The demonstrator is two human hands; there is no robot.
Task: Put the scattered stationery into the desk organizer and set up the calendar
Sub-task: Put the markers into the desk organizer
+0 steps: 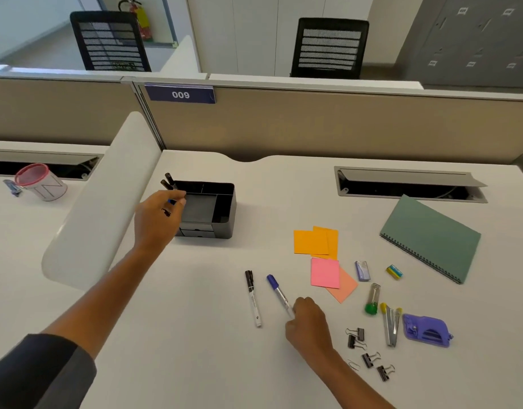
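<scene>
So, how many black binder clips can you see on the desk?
4, all near the right hand: two close together, one lower, one nearest the desk edge. Others may be hidden inside the organizer.

Readable markings: one number plate, one letter

Item 1: "009" in white numerals on a dark blue plate (pixel 180 94), fixed near the top edge of the beige partition (pixel 313 128) behind my surface. Item 2: a large outlined letter, seemingly "N", on the side of a white cup with a pink rim (pixel 42 182) on the neighbouring desk to my left. Item 3: fine print on the barrel of the black-capped marker (pixel 253 298), too small for me to read.
</scene>
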